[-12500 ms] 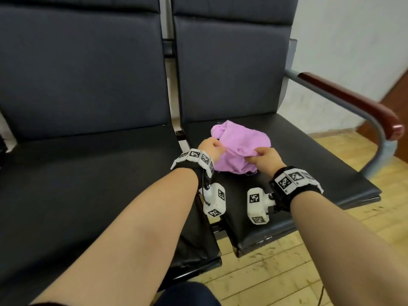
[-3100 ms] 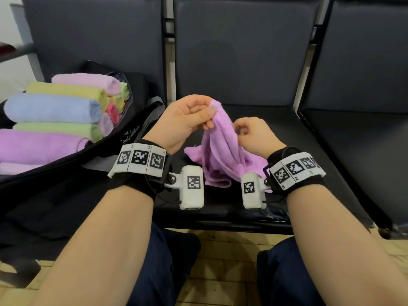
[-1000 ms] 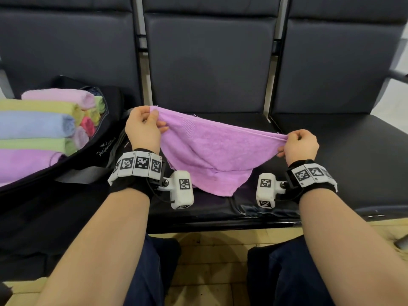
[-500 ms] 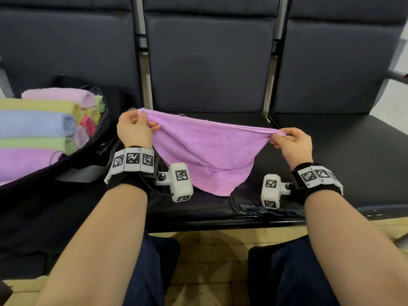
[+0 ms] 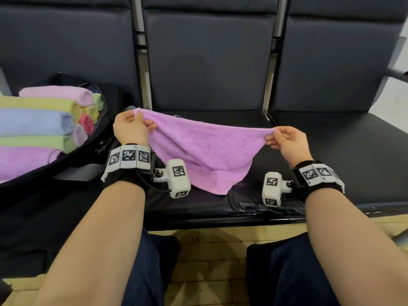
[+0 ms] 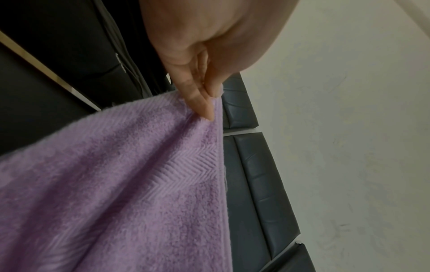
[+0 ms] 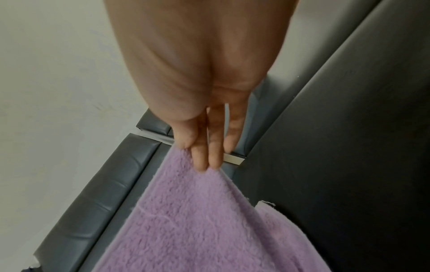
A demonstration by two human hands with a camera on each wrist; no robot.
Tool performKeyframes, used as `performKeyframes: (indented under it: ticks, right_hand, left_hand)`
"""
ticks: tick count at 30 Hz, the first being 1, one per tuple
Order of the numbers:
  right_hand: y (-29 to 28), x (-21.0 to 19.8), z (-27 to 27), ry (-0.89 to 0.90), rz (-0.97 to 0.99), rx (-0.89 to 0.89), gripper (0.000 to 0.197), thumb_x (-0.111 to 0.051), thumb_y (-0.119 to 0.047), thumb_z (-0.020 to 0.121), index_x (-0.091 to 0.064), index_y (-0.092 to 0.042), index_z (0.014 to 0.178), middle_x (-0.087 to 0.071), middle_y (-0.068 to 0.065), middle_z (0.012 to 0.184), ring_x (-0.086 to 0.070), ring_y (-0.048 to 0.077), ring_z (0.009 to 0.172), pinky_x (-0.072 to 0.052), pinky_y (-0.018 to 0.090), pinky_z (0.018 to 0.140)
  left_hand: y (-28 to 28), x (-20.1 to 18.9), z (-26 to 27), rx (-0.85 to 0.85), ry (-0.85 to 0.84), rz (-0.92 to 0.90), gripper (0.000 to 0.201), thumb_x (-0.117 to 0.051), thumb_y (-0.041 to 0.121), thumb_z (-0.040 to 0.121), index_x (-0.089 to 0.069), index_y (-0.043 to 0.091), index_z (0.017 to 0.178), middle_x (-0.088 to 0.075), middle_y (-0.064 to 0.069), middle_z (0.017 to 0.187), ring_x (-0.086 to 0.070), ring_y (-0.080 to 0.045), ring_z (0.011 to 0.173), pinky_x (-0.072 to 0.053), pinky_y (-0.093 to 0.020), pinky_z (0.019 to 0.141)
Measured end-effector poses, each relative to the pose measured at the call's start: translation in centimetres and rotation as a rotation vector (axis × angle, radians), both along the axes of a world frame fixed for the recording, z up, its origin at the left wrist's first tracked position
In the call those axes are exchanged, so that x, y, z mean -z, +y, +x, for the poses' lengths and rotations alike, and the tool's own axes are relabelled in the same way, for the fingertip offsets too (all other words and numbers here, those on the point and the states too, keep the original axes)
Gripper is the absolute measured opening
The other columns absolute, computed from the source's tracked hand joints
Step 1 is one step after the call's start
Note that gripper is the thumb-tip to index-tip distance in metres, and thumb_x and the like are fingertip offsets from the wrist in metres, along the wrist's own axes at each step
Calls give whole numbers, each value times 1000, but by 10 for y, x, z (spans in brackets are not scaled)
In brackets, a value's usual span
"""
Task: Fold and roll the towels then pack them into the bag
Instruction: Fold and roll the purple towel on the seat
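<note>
A purple towel (image 5: 205, 151) hangs stretched between my two hands above the middle black seat (image 5: 209, 206), and its lower fold touches the cushion. My left hand (image 5: 130, 127) pinches the towel's left top corner, which the left wrist view shows as the purple towel (image 6: 116, 193) under my fingers (image 6: 197, 97). The right top corner is pinched by my right hand (image 5: 287, 140); in the right wrist view the purple towel (image 7: 197, 220) hangs from my fingers (image 7: 207, 158). A black bag (image 5: 92, 151) lies open on the left seat, with several rolled towels (image 5: 37, 124) of different colours in it.
Black seat backs (image 5: 209, 58) stand behind the towel. The right seat (image 5: 353, 162) is bare, with a metal armrest (image 5: 397, 74) at its far side. My knees in dark trousers (image 5: 287, 272) sit over a wooden floor (image 5: 212, 261) in front of the seats.
Over the last second my hands have kept the towel stretched out by its top corners and lowered slightly. Before that it was a bunched cloth carried from the right seat.
</note>
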State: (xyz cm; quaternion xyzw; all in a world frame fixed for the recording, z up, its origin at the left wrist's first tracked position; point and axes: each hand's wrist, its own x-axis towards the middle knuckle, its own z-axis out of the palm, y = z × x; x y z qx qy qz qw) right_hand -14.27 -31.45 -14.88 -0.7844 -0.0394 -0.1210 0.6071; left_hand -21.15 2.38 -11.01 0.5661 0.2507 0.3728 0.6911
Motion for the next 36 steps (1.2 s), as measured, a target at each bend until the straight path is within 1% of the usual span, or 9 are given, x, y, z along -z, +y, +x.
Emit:
performKeyframes:
  ticks: [3,6,11,15,19,26,31,34,36]
  right_hand:
    - [-4,4,2,-45,-101,109,11,-59,-11,93,-69,-8,96,-65,0,72,-59,8,57,-49,20,64]
    - [-5,2,2,-110,-216,172,11,-65,-13,88,-73,-8,94,-64,0,77,-58,12,69,-50,29,74]
    - [3,-4,-1,-10,-11,121,3,-57,-10,94,-59,-9,94,-62,9,71,-60,11,49,-49,24,49]
    - [12,-13,-7,-28,109,139,3,-45,-10,100,-45,-8,100,-61,11,74,-62,10,45,-51,21,45]
    - [16,-25,-16,-104,155,275,7,-45,-16,101,-45,-11,104,-61,8,81,-60,10,42,-48,21,40]
    - [16,-93,-35,-278,259,472,12,-53,-21,97,-53,-10,104,-59,0,88,-56,0,59,-44,6,56]
    - [10,-168,-48,-399,281,499,22,-53,-20,97,-56,-2,110,-55,3,98,-51,13,85,-36,-1,60]
    - [7,-203,-59,-493,281,518,24,-52,-21,98,-58,-1,110,-55,2,98,-49,13,88,-35,5,67]
    - [5,-219,-67,-527,261,538,21,-52,-25,97,-60,-8,106,-55,1,98,-49,15,89,-39,18,79]
  left_hand:
    - [-1,0,0,-3,-9,-2,22,-52,3,95,-56,0,116,-63,-5,79,-64,-6,55,-53,-18,56]
    - [-1,1,1,-3,-11,6,22,-52,3,95,-56,0,116,-63,-6,83,-64,-7,57,-53,-17,56]
    - [0,2,1,-3,-20,-6,22,-52,3,95,-55,1,117,-64,-10,91,-64,-8,60,-53,-18,57]
    - [-6,-2,0,27,-70,-13,13,-50,2,96,-54,5,108,-61,-7,83,-63,-7,53,-53,-18,53]
    - [-12,-11,-6,63,-151,-19,8,-49,1,96,-52,8,96,-60,-9,84,-63,-15,57,-54,-21,57]
    - [-24,-67,-13,63,-276,44,12,-51,6,97,-53,14,89,-61,-10,87,-64,-12,64,-55,-25,67]
    - [-33,-133,-22,50,-403,77,8,-53,8,97,-54,3,103,-61,-19,94,-62,-6,61,-56,-24,68]
    - [-37,-167,-30,30,-467,78,6,-52,9,97,-54,4,100,-62,-10,83,-61,-6,59,-55,-26,68]
    - [-36,-185,-37,31,-507,87,3,-52,8,97,-53,6,99,-61,-6,79,-61,-4,57,-54,-25,67]
